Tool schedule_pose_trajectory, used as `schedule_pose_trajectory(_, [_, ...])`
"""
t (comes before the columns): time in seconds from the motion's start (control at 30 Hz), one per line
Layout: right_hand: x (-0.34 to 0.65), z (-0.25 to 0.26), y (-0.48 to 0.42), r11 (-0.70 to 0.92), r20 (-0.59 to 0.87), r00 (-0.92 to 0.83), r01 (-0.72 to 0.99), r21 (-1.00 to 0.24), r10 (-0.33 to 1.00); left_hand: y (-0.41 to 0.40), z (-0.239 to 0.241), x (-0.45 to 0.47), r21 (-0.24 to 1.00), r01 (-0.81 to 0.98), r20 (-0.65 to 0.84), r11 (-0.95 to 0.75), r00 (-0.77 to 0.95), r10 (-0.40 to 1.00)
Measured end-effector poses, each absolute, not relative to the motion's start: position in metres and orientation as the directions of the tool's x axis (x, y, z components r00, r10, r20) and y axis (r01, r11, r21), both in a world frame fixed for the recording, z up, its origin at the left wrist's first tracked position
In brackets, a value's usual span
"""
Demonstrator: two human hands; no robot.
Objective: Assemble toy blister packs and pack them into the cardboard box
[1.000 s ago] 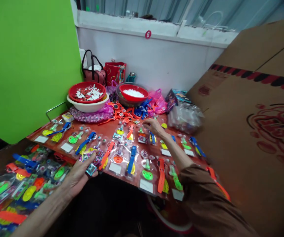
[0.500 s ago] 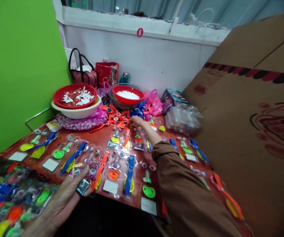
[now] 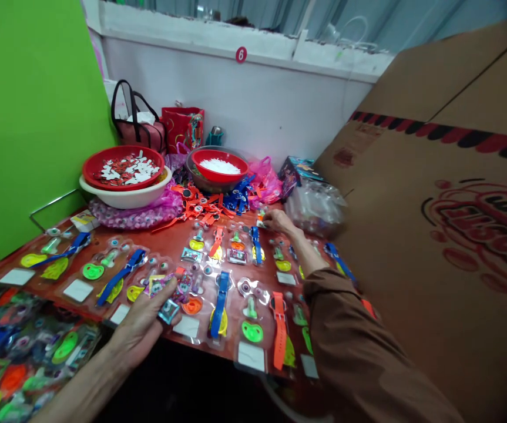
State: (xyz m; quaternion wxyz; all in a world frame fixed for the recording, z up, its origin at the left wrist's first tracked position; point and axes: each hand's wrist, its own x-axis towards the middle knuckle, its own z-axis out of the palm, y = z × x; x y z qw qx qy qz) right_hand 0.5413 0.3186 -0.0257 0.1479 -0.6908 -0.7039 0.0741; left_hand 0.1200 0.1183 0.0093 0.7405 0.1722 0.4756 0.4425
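Note:
My left hand (image 3: 145,323), low over the front trays, is closed on several small shiny candy packets (image 3: 168,310) in blue and purple. Further back, my right hand (image 3: 279,221) reaches over the far end of the rows with its fingers bent down and together; what they hold, if anything, is hidden. Clear plastic blister trays (image 3: 251,357) lie in rows beneath both hands. Their compartments contain eyeball pieces (image 3: 245,286), green pacifiers (image 3: 252,332), blue toy watches (image 3: 220,305), an orange toy watch (image 3: 279,329) and white cards (image 3: 186,326).
A heap of orange straps (image 3: 204,207) lies at the back, near a red basin (image 3: 89,173) and a smaller red bowl (image 3: 198,157). A large cardboard box (image 3: 394,194) borders the right side, a green panel (image 3: 33,129) the left. More filled trays (image 3: 24,352) are stacked lower left.
My right hand has moved right, away from the orange strap heap. My left hand has shifted slightly right with the packets. The view has turned a little to the right.

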Motion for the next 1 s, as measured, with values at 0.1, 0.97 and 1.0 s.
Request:
schedule_pose_trajectory(0.1, [0.528,-0.021,0.309,0.063,0.159,-0.005,0.930,-0.363,0.987,0.123,0.007,0.142,0.689,-0.501,-0.487,0.524,0.216,0.846])
schedule_pose_trajectory(0.97, [0.531,0.002,0.156,0.352,-0.005,-0.413,0.784,-0.512,0.911,0.106,0.000,0.238,0.669,-0.424,-0.551,0.610,0.267,0.791])
schedule_pose_trajectory(1.0, [0.531,-0.002,0.157,0.368,-0.028,-0.440,0.782,-0.503,0.897,0.105,-0.001,0.239,0.672,-0.421,-0.549,0.609,0.269,0.791])
